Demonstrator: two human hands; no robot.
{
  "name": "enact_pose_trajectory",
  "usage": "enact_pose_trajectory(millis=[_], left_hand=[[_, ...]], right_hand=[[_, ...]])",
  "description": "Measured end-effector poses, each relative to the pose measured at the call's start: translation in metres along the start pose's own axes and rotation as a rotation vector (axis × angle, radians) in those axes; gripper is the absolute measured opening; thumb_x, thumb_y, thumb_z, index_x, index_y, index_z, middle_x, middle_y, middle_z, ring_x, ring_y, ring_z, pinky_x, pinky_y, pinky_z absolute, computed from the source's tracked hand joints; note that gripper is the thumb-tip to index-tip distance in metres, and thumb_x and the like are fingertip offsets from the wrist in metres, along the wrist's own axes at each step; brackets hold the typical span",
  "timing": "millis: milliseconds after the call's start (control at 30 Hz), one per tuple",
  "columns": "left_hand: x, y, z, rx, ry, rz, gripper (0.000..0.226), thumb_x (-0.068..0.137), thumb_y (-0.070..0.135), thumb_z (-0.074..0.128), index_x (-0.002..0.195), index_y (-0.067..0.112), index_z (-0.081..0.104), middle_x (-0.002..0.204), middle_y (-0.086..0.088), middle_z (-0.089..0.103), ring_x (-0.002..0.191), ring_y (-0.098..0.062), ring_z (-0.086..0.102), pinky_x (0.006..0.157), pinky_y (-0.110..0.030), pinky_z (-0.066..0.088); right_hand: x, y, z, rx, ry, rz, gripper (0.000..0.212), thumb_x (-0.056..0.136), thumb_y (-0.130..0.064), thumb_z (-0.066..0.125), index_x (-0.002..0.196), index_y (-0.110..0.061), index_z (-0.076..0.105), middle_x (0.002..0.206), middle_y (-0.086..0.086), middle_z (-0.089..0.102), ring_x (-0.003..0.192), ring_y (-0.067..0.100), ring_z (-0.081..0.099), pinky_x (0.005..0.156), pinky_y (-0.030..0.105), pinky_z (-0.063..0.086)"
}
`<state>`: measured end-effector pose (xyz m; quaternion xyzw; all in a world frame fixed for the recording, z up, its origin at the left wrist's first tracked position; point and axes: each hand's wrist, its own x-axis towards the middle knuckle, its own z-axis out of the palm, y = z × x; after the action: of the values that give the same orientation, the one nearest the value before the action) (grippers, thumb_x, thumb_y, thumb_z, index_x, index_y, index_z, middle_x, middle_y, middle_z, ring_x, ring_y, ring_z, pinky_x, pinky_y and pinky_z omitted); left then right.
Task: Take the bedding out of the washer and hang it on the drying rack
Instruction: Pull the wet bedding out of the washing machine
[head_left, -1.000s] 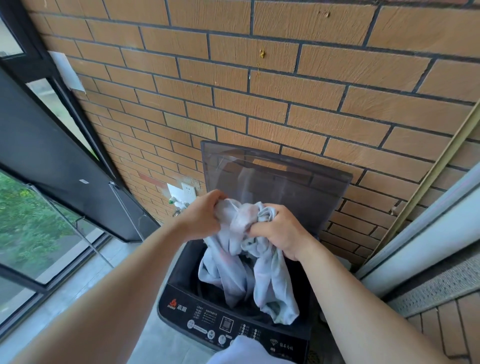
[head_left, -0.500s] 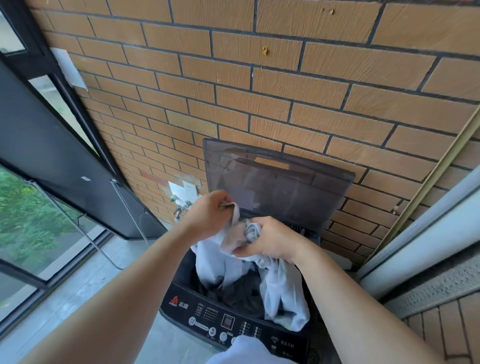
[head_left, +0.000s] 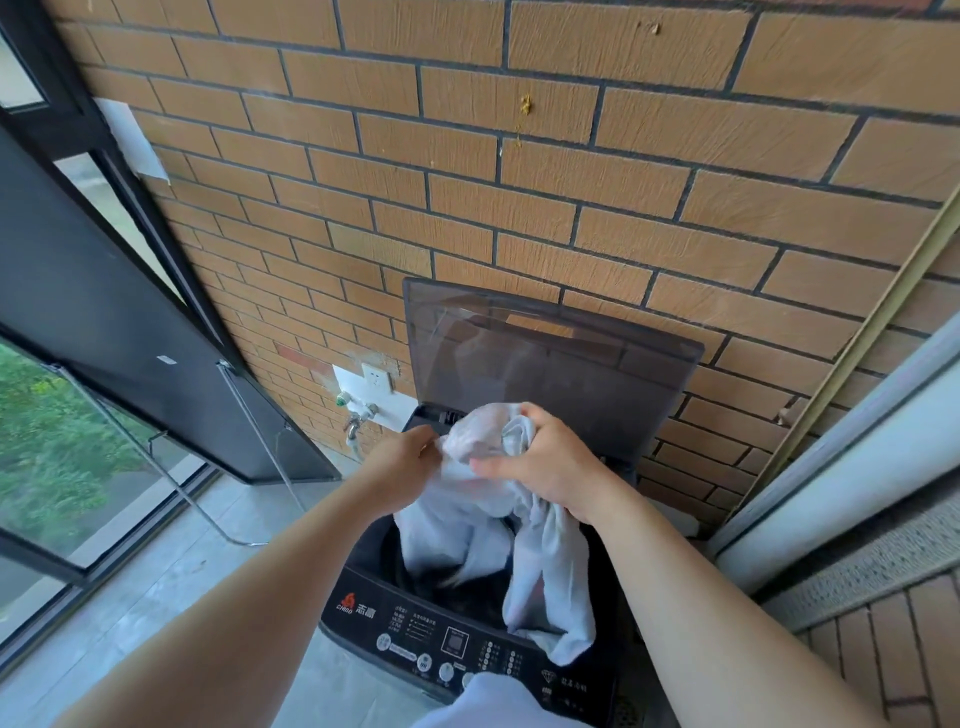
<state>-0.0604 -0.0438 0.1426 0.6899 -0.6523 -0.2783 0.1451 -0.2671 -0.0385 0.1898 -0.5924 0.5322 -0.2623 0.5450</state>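
Note:
A black top-loading washer (head_left: 457, 644) stands against the brick wall with its smoked lid (head_left: 550, 364) raised. Pale grey-white bedding (head_left: 545, 561) hangs bunched over the drum opening, its lower end draped over the front right rim. My left hand (head_left: 402, 460) pinches the cloth at its upper left. My right hand (head_left: 545, 462) is closed on the top of the bundle, holding it above the drum. The drum's inside is dark and mostly hidden by the cloth. No drying rack shows in the head view.
A brick wall (head_left: 519, 182) rises behind the washer. A tap (head_left: 356, 415) and a wall socket (head_left: 376, 376) sit left of it. Dark-framed windows (head_left: 78, 312) run along the left, a thin metal rod (head_left: 249, 431) leaning there. A white sliding-door frame (head_left: 857, 441) stands right.
Both hands have regripped the bedding higher up and gathered it more tightly. The bundle has shifted slightly right and the view has tilted down a little.

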Motion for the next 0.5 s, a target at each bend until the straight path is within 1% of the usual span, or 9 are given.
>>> enact_pose_trajectory(millis=[67,100,133,200,267,333,400,467,500], left_hand=[[-0.003,0.017,-0.009,-0.053,0.067,0.063,0.016,0.099,0.012,0.046,0.1,0.016,0.061,0.081,-0.008,0.068,0.071,-0.03,0.065,0.055,-0.032,0.045],[-0.004,0.028,-0.015,-0.119,0.076,0.082,0.017,0.094,0.008,0.05,0.098,0.02,0.062,0.079,-0.004,0.069,0.071,-0.027,0.068,0.055,-0.03,0.047],[-0.005,0.038,-0.023,-0.215,0.059,0.102,0.023,0.087,0.004,0.053,0.098,0.023,0.061,0.079,-0.001,0.07,0.069,-0.023,0.068,0.056,-0.029,0.05],[-0.008,0.05,-0.034,-0.389,-0.035,0.125,0.038,0.075,-0.002,0.054,0.103,0.023,0.059,0.082,0.002,0.067,0.069,-0.017,0.063,0.06,-0.027,0.05],[-0.007,0.047,-0.038,-0.292,-0.071,0.168,0.048,0.073,-0.009,0.052,0.11,0.021,0.057,0.09,0.006,0.062,0.076,-0.008,0.058,0.06,-0.018,0.048],[-0.001,0.032,-0.032,-0.07,-0.009,0.194,0.05,0.076,-0.009,0.052,0.114,0.023,0.056,0.097,0.008,0.06,0.083,-0.008,0.057,0.063,-0.022,0.048],[0.005,0.015,-0.015,0.052,0.001,0.205,0.033,0.082,0.002,0.06,0.109,0.02,0.061,0.094,0.004,0.063,0.083,-0.019,0.059,0.062,-0.023,0.045],[0.01,0.003,0.003,0.126,-0.01,0.134,0.01,0.09,0.012,0.059,0.098,0.013,0.065,0.089,-0.001,0.064,0.079,-0.023,0.058,0.056,-0.021,0.037],[0.012,-0.003,0.011,0.133,-0.014,0.086,0.01,0.095,0.016,0.057,0.097,0.013,0.065,0.087,-0.003,0.065,0.074,-0.022,0.057,0.054,-0.022,0.036]], right_hand=[[0.0,0.007,0.002,-0.148,-0.119,0.106,0.079,0.054,-0.04,0.097,0.123,-0.028,0.062,0.111,-0.008,0.072,0.103,0.01,0.068,0.096,0.034,0.055],[0.001,0.01,0.003,-0.177,-0.173,0.138,0.075,0.052,-0.041,0.097,0.119,-0.028,0.066,0.111,-0.005,0.074,0.105,0.014,0.07,0.099,0.04,0.055],[-0.001,0.012,0.003,-0.182,-0.214,0.148,0.063,0.054,-0.036,0.096,0.111,-0.025,0.071,0.107,0.0,0.076,0.104,0.017,0.071,0.1,0.044,0.055],[-0.004,0.012,0.003,-0.117,-0.229,0.119,0.04,0.063,-0.024,0.091,0.1,-0.018,0.076,0.103,0.009,0.076,0.096,0.015,0.071,0.101,0.045,0.054],[-0.008,0.01,-0.001,-0.017,-0.167,0.061,0.033,0.068,-0.014,0.087,0.099,-0.012,0.078,0.101,0.013,0.076,0.093,0.018,0.069,0.099,0.045,0.052],[-0.011,0.004,-0.008,0.116,-0.146,0.01,0.028,0.071,0.0,0.082,0.097,-0.009,0.078,0.102,0.017,0.076,0.1,0.027,0.072,0.098,0.044,0.053],[-0.014,-0.003,-0.013,0.187,-0.152,-0.044,0.023,0.075,0.007,0.077,0.09,-0.01,0.079,0.096,0.014,0.077,0.099,0.027,0.072,0.096,0.04,0.056],[-0.015,-0.008,-0.014,0.207,-0.127,-0.086,0.02,0.077,0.005,0.077,0.091,-0.01,0.077,0.094,0.014,0.076,0.098,0.027,0.073,0.093,0.039,0.056],[-0.016,-0.009,-0.013,0.218,-0.081,-0.097,0.02,0.077,0.003,0.079,0.094,-0.007,0.077,0.097,0.017,0.076,0.1,0.03,0.072,0.095,0.042,0.055]])
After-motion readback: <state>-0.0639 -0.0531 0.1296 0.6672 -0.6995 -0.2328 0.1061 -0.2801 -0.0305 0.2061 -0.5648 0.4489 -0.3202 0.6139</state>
